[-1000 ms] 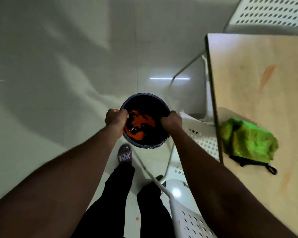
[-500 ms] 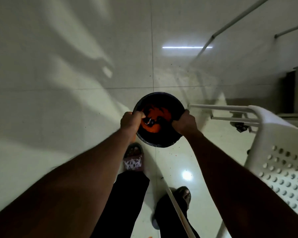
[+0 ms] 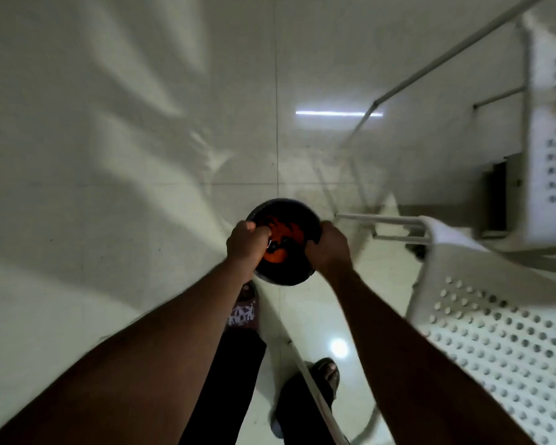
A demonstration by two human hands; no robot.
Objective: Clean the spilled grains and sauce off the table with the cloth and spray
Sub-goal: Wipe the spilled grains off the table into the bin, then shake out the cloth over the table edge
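I hold a dark round bowl (image 3: 289, 274) in front of me above the tiled floor, with orange sauce (image 3: 278, 253) smeared inside it. My left hand (image 3: 246, 244) grips the bowl's left rim, fingers curled over the edge. My right hand (image 3: 329, 247) grips the right rim the same way. The table, the cloth and the spray are out of view.
A white perforated plastic chair (image 3: 482, 332) stands close on my right, its seat near my right forearm. Another white chair back (image 3: 552, 130) and thin metal legs (image 3: 430, 64) are at the far right. My feet in sandals (image 3: 243, 311) stand on the glossy pale floor (image 3: 109, 155).
I have turned left, away from the table; the table with the green cloth has left the view. Both hands keep holding the bowl, now carried over the floor beside the chair.
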